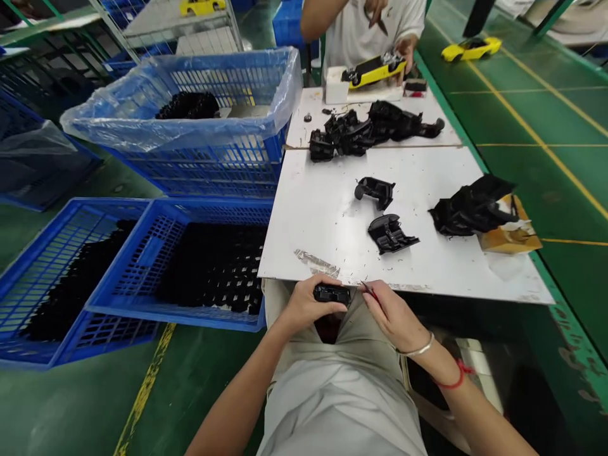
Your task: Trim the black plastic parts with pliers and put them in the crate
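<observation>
My left hand (pixel 308 303) is closed around a small black plastic part (pixel 331 293) just off the table's near edge, above my lap. In my right hand (pixel 393 316) is a small pointed tool (pixel 368 290) with red on its handle; its dark tip points toward the black part, a little apart from it. The tool's exact kind is partly hidden by my fingers. On the table ahead lie a black moulded interior part with seat shapes (pixel 390 234) and a black dashboard-like part (pixel 375 192).
The white table (pixel 313 202) carries a black parts pile (pixel 351 133) and black pieces (pixel 470 206) by a cardboard box (pixel 513 237). Blue crates (pixel 209 316) with black parts stand at left. Opposite, a person (pixel 351 38) handles a yellow model car (pixel 380 71). A green conveyor (pixel 532 126) runs right.
</observation>
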Demonstrator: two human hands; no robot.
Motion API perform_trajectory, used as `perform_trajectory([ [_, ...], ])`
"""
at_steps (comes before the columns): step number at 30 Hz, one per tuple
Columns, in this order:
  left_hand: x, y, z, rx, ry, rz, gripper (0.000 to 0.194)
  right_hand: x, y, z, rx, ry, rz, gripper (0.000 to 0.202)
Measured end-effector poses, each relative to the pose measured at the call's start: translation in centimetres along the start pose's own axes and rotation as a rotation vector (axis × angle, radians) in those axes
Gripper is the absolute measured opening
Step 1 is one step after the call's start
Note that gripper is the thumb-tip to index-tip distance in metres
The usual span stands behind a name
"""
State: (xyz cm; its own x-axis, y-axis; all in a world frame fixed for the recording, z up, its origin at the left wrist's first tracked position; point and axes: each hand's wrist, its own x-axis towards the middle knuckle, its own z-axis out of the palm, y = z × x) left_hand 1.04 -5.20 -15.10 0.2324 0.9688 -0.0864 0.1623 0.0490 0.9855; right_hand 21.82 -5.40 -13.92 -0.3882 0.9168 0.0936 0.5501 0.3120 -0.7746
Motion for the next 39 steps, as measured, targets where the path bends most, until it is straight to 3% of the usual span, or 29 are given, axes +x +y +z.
perform_trajectory([
  [7,0.9,-0.2,-1.7,0.099,-0.058,-0.015,0.040,-1.3,1.5,0.5,-0.346,-0.203,-0.061,0.027],
  [15,1.7,-0.8,-1.9,0.144,-0.113,0.004,0.041,-0.7,2.1,1.4,-0.706,-0.104,-0.231,0.036],
  [29,2.1,-0.9,-2.4,0.153,-0.169,-0.007,0.041,0.1,2.4,1.9,-0.818,-0.100,-0.295,0.023],
  [39,2.1,-0.7,-2.5,0.168,-0.184,-0.020,0.040,0.1,2.5,2.2,-0.828,-0.163,-0.245,0.023],
])
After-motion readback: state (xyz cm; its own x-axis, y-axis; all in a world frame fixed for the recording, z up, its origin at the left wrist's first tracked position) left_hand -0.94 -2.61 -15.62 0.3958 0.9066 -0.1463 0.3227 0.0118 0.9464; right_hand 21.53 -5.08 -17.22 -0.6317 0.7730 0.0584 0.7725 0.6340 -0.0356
